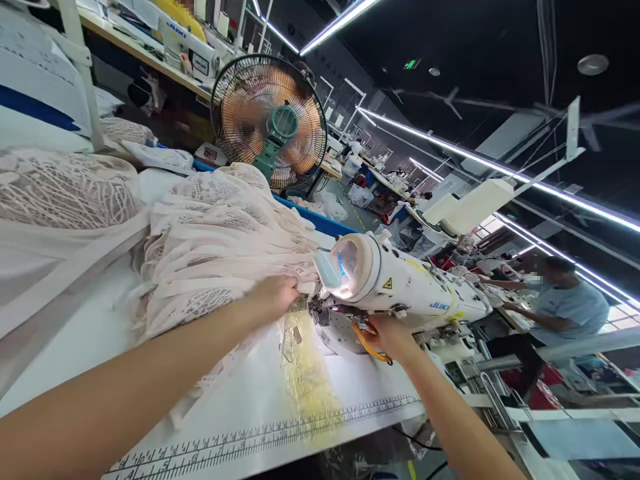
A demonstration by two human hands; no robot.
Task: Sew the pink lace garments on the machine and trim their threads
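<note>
My left hand (274,295) is beside the needle area of a white sewing machine (430,293), its fingers closed on the edge of a gathered cream lace garment (215,233). The garment lies bunched on the white table to the left of the machine head. Under the machine arm, my right hand (393,337) is closed around orange-handled scissors (369,343); their blades are hidden. Yellowish clear tape (305,373) covers a strip of the tabletop in front of the needle area.
More cream lace fabric (65,200) is piled at the left. A large fan (270,120) stands beyond the table. A printed ruler scale (270,433) runs along the near table edge. A co-worker (565,307) sits at the right. Another sewing machine (187,50) is at upper left.
</note>
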